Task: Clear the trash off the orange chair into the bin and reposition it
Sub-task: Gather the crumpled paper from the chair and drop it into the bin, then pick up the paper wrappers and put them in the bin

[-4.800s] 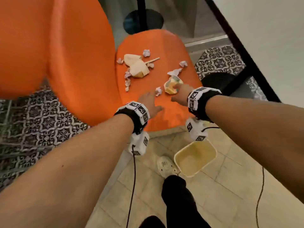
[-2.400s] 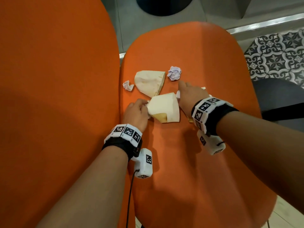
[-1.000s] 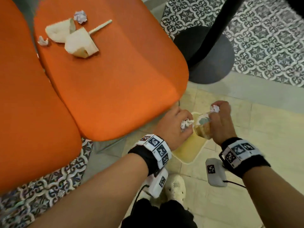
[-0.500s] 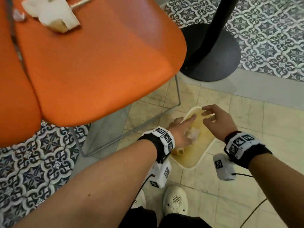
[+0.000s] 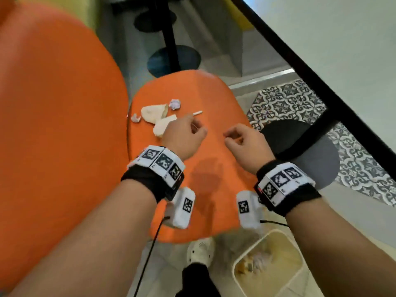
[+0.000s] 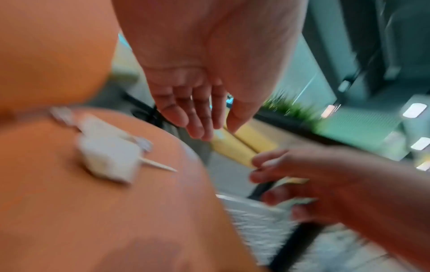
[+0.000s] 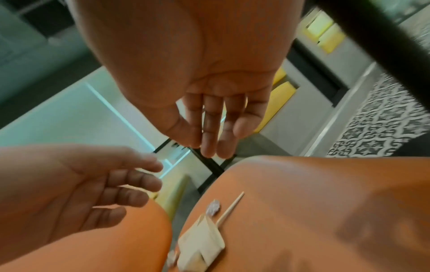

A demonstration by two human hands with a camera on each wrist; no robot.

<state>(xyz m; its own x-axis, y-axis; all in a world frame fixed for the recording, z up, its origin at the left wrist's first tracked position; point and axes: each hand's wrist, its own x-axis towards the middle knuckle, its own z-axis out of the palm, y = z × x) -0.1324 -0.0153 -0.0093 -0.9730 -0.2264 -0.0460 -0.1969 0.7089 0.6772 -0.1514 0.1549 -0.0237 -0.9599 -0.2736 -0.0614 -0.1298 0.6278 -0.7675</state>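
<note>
Trash lies at the far left of the orange chair seat [image 5: 205,168]: two cream paper cones [image 5: 153,112], a purple paper wad [image 5: 175,103], a small wad [image 5: 135,118] and a thin stick [image 5: 197,113]. My left hand [image 5: 194,130] hovers just right of the nearer cone [image 6: 109,158], fingers loosely curled and empty. My right hand [image 5: 232,137] hangs over the middle of the seat, also loosely curled and empty. In the right wrist view the cone [image 7: 202,244], the stick [image 7: 230,208] and the wad [image 7: 213,208] lie below my right hand's fingers [image 7: 214,139].
The cream bin [image 5: 240,257] stands on the tiled floor at the lower right with scraps inside, beside my white shoe [image 5: 200,250]. The chair's backrest [image 5: 53,125] fills the left. A black table base [image 5: 300,146] and a black pole [image 5: 169,39] stand beyond the seat.
Both hands dropped their trash in the bin, then rose and came back over the chair seat, empty. The view swung from the floor up to the seat.
</note>
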